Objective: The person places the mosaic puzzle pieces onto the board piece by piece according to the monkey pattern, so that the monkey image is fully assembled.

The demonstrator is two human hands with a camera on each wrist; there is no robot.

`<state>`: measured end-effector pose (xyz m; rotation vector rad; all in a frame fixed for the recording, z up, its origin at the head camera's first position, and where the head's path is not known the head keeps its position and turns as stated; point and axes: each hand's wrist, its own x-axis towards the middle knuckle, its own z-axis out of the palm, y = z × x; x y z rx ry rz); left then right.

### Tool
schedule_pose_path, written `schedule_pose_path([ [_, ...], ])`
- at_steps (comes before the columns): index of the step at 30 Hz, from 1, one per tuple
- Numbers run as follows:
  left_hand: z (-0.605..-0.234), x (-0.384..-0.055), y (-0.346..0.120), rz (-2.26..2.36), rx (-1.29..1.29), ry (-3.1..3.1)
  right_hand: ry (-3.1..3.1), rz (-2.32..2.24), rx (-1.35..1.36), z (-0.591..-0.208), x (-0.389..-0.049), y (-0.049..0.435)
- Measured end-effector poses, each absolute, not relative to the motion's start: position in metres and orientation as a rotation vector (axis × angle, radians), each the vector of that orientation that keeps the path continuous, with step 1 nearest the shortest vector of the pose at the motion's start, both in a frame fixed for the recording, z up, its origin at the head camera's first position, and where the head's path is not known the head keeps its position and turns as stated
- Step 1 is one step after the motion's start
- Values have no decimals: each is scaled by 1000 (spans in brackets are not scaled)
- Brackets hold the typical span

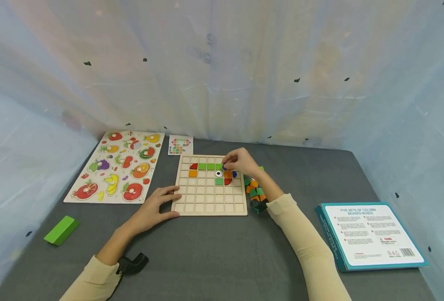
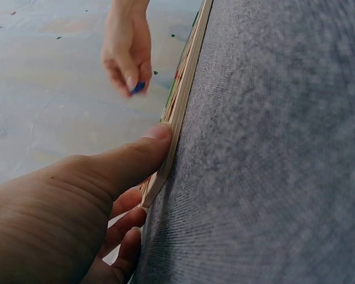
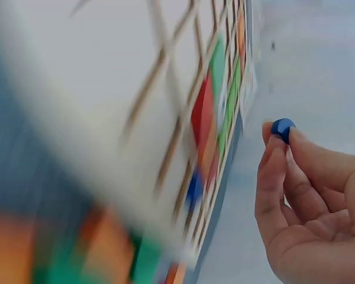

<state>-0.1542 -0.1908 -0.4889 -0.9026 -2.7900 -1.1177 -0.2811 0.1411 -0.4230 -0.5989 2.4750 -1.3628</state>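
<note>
A wooden grid board (image 1: 206,198) lies on the grey table, holding red, green, orange and blue pieces and a white eye piece (image 1: 219,173) in its upper cells. My left hand (image 1: 152,211) rests at the board's left side, its fingers spread and fairly straight; in the left wrist view the thumb touches the rim. Above the board's far right part, my right hand (image 1: 242,161) pinches a small blue piece (image 3: 283,129) between thumb and fingertips. In the right wrist view that piece is held clear of the board.
Loose coloured pieces (image 1: 257,191) lie right of the board, partly under my right forearm. A pattern card (image 1: 180,145) sits behind it. To the left are a fruit puzzle board (image 1: 116,167) and a green block (image 1: 61,230). A teal-edged box (image 1: 372,234) lies at the right.
</note>
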Motion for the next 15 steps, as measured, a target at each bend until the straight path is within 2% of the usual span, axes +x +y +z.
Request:
schedule_pose_path([
  [8,-489,-155,-192,-1108,-894,-2782,2322,-1349,-683,-428,-282,48],
  [15,-490,-155,-191,-1092,-919,-2776,2489,-1219,-597,-436,-285,15],
])
